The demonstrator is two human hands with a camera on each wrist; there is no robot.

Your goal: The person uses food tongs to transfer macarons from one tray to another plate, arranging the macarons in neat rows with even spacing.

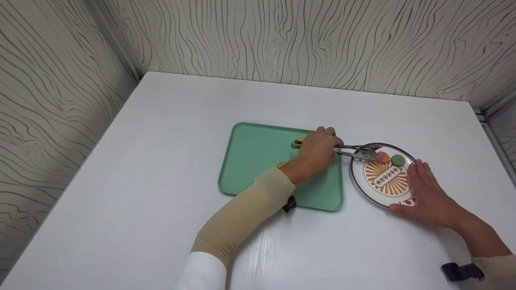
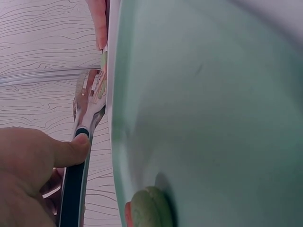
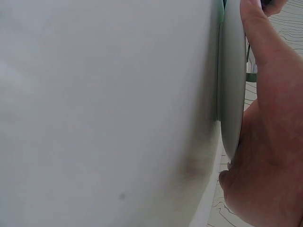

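Observation:
My left hand (image 1: 318,149) grips a pair of metal tongs (image 2: 75,179) with dark handles, thumb along one handle. The tongs' slotted ends reach over the left part of a white plate (image 1: 360,183) with a dark rim and sunburst print. A dark green macaron (image 1: 369,153) shows at those ends, partly covered by them. Beside it on the plate are a pink macaron (image 1: 383,157) and a green macaron (image 1: 398,160). My right hand (image 1: 433,197) rests against the plate's right edge, fingers extended, thumb spread at the near rim (image 3: 232,94).
A green tray (image 1: 258,153) lies left of the plate, under my left forearm. On it sit a green macaron (image 2: 149,208) with a red piece (image 2: 128,213) beside it. A yellow piece (image 1: 281,164) peeks out by my left wrist. Patterned walls (image 1: 282,40) bound the white table (image 1: 141,181).

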